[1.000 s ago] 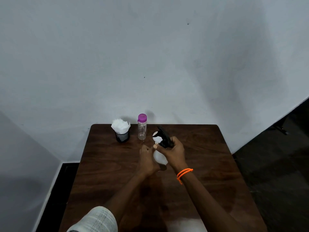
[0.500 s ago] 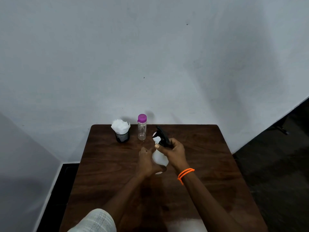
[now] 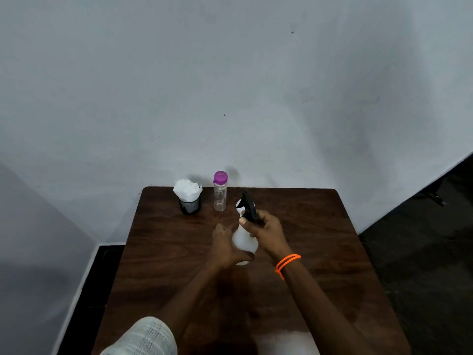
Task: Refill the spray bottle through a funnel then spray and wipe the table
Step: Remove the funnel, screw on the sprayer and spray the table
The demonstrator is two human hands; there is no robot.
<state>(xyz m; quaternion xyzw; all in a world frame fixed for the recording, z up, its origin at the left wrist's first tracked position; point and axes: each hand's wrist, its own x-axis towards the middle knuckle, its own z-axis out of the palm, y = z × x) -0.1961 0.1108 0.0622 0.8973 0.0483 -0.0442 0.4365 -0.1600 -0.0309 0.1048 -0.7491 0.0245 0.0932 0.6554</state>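
**Fingers of both hands wrapped on the white spray bottle**

The fingers [image 3: 247,222] of the right hand [image 3: 267,231] are curled round the neck of the white plastic spray bottle [image 3: 243,239], just under its black trigger head [image 3: 249,207], with the thumb tip lying across the front of the neck. The left hand [image 3: 225,248] cups the bottle's rounded body from the left side: its thumb [image 3: 244,258] wraps across the lower part of the body, and the other fingers curve round the far side, where they are mostly hidden. The bottle stands upright near the middle of the dark brown wooden surface [image 3: 320,239], its base hidden by the left hand, so whether it touches the wood cannot be told. The black nozzle points away from the person, up and slightly to the left.

An orange beaded bracelet [image 3: 287,263] circles the right wrist. A pale knitted sleeve [image 3: 146,338] shows at the bottom edge on the left arm.

Toward the far edge of the surface, a clear plastic bottle with a purple cap [image 3: 220,192] stands upright, well apart from the hands. Just to its left sits a black mesh cup [image 3: 189,204] stuffed with white paper napkins [image 3: 187,189]. Behind the surface rises a plain pale grey wall [image 3: 230,85], and dark flooring [image 3: 422,252] lies to the right.
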